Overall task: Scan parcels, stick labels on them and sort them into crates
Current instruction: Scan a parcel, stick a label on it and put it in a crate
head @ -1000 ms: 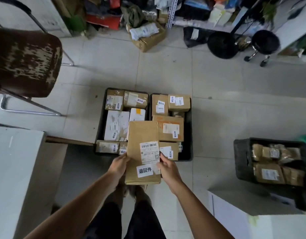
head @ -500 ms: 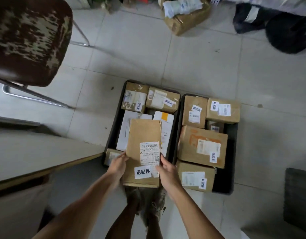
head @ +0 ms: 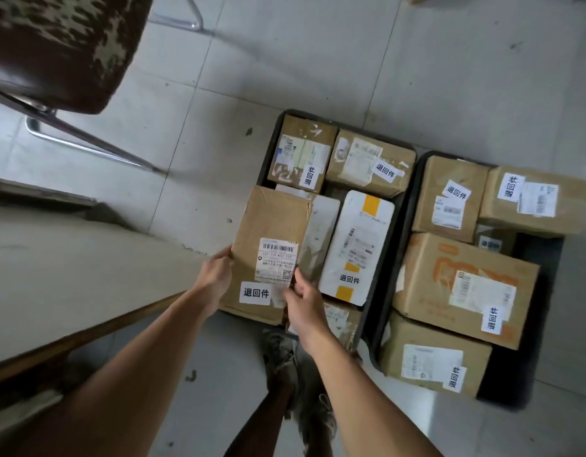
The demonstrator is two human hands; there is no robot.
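I hold a flat brown cardboard parcel [head: 271, 232] with both hands over the left side of the left black crate [head: 389, 225]. It carries a barcode label and a white sticker with black characters [head: 256, 293]. My left hand [head: 215, 275] grips its left edge and my right hand [head: 301, 298] grips its lower right edge. Under and beside it the left crate holds several labelled parcels, among them a white one with yellow bands [head: 357, 245]. The right black crate [head: 529, 367] holds several brown boxes, the largest [head: 463, 285] in its middle.
A worn brown chair [head: 60, 47] with metal legs stands at the upper left. A pale table top with a wooden edge [head: 70, 275] lies close on the left. My feet [head: 294, 374] stand on the tiled floor just below the crates.
The view has tilted down and come closer to the crates. The parcel has moved left and lower over the left crate, still held in both hands.
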